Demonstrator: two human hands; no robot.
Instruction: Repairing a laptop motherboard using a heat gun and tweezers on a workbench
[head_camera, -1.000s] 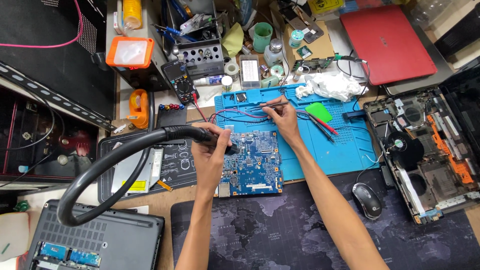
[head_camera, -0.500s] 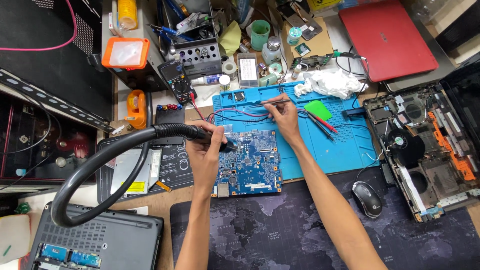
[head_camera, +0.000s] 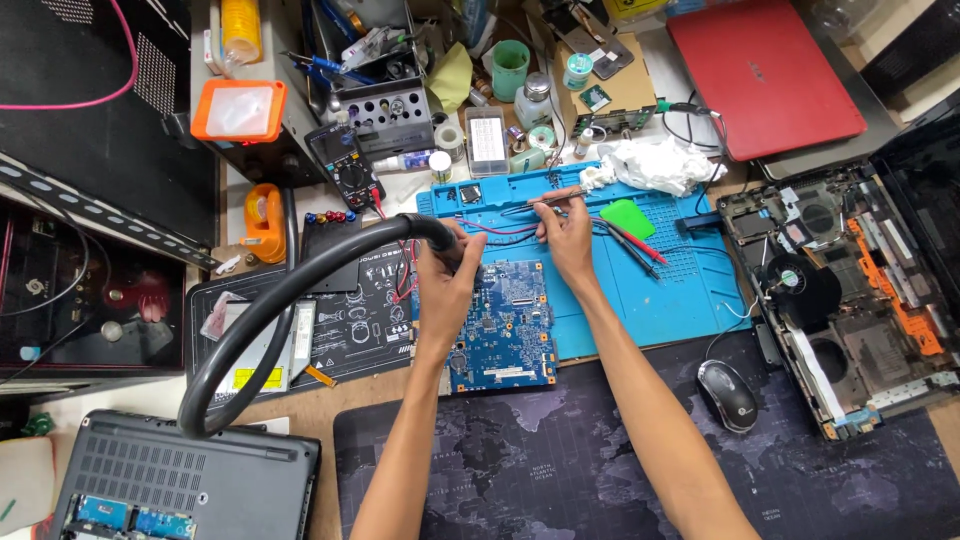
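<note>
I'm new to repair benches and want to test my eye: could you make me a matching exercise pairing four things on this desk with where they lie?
Things:
1. thick black flexible hose
2. blue printed circuit board
3. flat red laptop
4. black computer mouse

Places:
A. on the dark map-printed desk mat
B. gripped by the left hand
C. far edge of the desk, lid closed
D. partly on the blue work mat, under the hands

Pairs: 1-B, 2-D, 3-C, 4-A
</note>
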